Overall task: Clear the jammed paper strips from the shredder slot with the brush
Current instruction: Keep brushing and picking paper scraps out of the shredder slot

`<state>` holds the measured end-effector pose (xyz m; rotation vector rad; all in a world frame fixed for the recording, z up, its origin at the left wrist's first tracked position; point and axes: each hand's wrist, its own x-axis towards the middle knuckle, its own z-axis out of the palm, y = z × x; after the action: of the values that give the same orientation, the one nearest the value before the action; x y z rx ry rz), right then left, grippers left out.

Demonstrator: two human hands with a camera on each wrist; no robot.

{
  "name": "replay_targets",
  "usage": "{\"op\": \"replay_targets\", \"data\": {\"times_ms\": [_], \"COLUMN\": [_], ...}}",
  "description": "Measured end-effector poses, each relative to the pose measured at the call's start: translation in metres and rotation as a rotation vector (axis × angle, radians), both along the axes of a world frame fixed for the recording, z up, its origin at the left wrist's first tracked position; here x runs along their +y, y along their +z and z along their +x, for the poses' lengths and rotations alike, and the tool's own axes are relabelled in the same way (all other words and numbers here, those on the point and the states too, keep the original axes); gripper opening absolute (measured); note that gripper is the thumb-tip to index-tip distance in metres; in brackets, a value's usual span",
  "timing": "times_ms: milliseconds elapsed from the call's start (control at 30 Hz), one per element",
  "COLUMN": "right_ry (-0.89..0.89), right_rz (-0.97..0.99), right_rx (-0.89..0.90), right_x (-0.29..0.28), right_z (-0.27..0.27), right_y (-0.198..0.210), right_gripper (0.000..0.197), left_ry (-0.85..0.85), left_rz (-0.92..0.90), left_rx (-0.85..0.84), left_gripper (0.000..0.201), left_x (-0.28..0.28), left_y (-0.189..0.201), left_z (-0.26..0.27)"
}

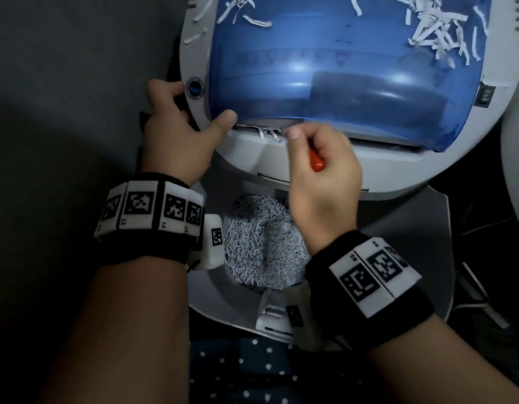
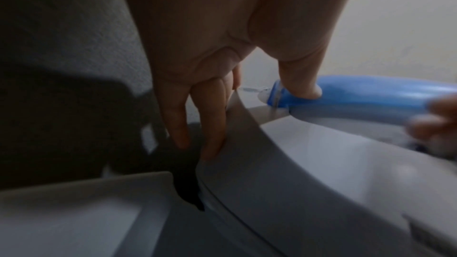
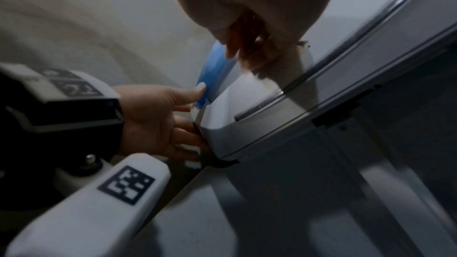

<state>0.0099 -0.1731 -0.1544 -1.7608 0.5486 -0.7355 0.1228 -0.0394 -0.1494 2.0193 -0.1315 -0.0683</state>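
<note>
The shredder head (image 1: 281, 158) is white with a blue see-through cover (image 1: 339, 68). My left hand (image 1: 179, 132) grips its left rim, thumb pressed on the cover's corner (image 2: 304, 89) and fingers (image 2: 215, 134) curled under the edge. My right hand (image 1: 319, 158) holds the brush by its red handle (image 1: 316, 163), fist curled, at the left end of the slot (image 1: 369, 138). Short white paper strips (image 1: 269, 135) stick out of the slot just left of that hand. The bristles are hidden. In the right wrist view, the right hand (image 3: 252, 17) is blurred above the white casing (image 3: 259, 114).
Below the head, an open grey bin (image 1: 398, 228) holds a heap of shredded paper (image 1: 264, 243). Loose strips (image 1: 438, 33) lie on the blue cover. A rocker switch (image 1: 485, 96) sits on the head's right side. Dark floor (image 1: 63, 83) lies to the left, dotted fabric (image 1: 252, 371) nearest me.
</note>
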Motion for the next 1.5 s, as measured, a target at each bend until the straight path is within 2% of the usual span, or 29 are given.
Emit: {"op": "replay_targets", "data": {"times_ms": [67,167,233,300,367,433,500,633,733,800,933,1100,1233,1333,1400,1500], "right_ry": [0.069,-0.093,-0.152,-0.04,0.036,-0.018,-0.08,0.068,-0.018,-0.056,0.043,-0.037,0.062,-0.012,-0.019,0.074], "right_rz": [0.07,0.179,0.145,0.108,0.178,0.263,0.24,0.178,0.275,0.273,0.286,0.336,0.341,0.408,0.357,0.297], "right_rx": [0.006,-0.065,-0.038,0.015,0.026,-0.015,-0.02,0.047,0.005,0.014,0.042,0.026,0.067,0.013,0.029,0.079], "right_x": [0.005,-0.002,-0.002,0.007,0.011,0.005,0.002,0.01,0.002,-0.001,0.001,-0.004,-0.001,-0.009,-0.006,0.001], "right_z": [0.002,0.004,0.004,0.003,0.005,0.009,0.009,0.007,0.011,0.011,0.01,0.011,0.009,0.01,0.011,0.01], "right_y": [0.002,0.003,0.001,0.002,0.005,0.005,0.006,0.008,0.008,0.006,0.006,0.008,0.011,0.012,0.01,0.009], "right_gripper": [0.021,0.024,0.022,0.019,0.024,0.027,0.027,0.024,0.029,0.031,0.034,0.03,0.032,0.033,0.032,0.031], "left_ry": [-0.004,-0.011,-0.013,-0.019,-0.028,-0.034,-0.033,-0.029,-0.025,-0.024,-0.019,-0.019,-0.006,-0.009,-0.004,-0.005], "left_rz": [-0.013,-0.017,-0.016,-0.02,-0.023,-0.025,-0.028,-0.022,-0.017,0.005,0.045,0.045,0.092,0.06,0.029,0.029], "left_rx": [0.003,0.001,0.007,0.016,0.019,0.015,0.012,0.007,0.004,0.001,-0.016,-0.014,-0.024,-0.029,-0.022,-0.024], "left_gripper": [0.072,0.072,0.074,0.076,0.076,0.075,0.074,0.075,0.072,0.071,0.072,0.068,0.063,0.071,0.072,0.062], "left_x": [0.0,0.0,0.001,0.002,0.001,0.0,0.0,0.0,0.0,0.0,0.0,-0.001,0.0,0.0,0.0,-0.002], "left_y": [0.0,-0.001,0.0,0.0,0.001,0.002,0.002,0.003,0.004,0.004,0.005,0.004,0.002,0.002,0.002,0.004], "left_z": [0.0,0.001,0.002,0.002,0.002,0.001,0.001,0.001,0.001,0.002,0.0,0.0,0.003,0.003,0.002,-0.001]}}
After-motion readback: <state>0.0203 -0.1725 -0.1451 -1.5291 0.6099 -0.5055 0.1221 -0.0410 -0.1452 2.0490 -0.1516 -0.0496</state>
